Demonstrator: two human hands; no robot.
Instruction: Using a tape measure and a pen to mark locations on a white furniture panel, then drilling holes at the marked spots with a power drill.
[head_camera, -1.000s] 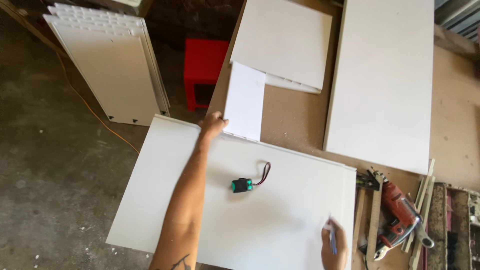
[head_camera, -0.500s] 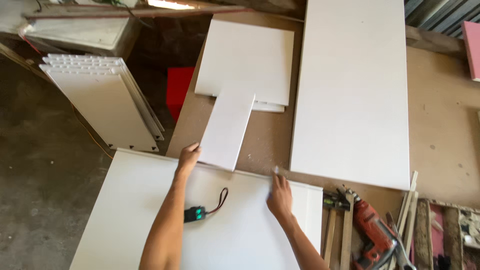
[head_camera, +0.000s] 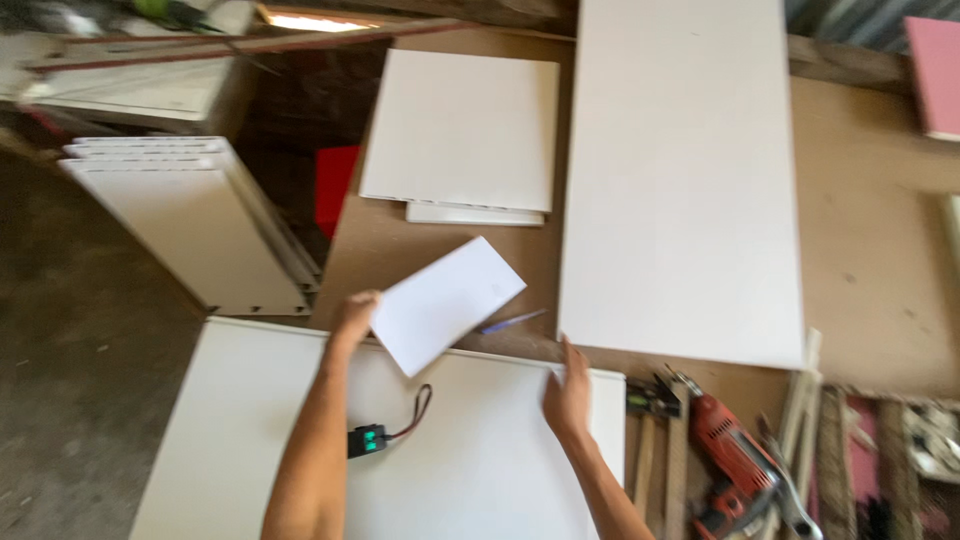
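Head view: near me lies a large white board (head_camera: 480, 470); my right hand (head_camera: 568, 395) rests open on its far edge, while my left hand (head_camera: 352, 318) grips a small white panel (head_camera: 447, 302) above it.

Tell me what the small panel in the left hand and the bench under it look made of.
Small panel: likely laminated board, going by its smooth, matte white face and thin, rigid, straight edges. Bench: probably fibreboard or hardboard, with its uniform brown, grainless, dull surface.

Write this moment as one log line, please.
left hand: holds small white panel | right hand: on large white board edge | pen: on workbench
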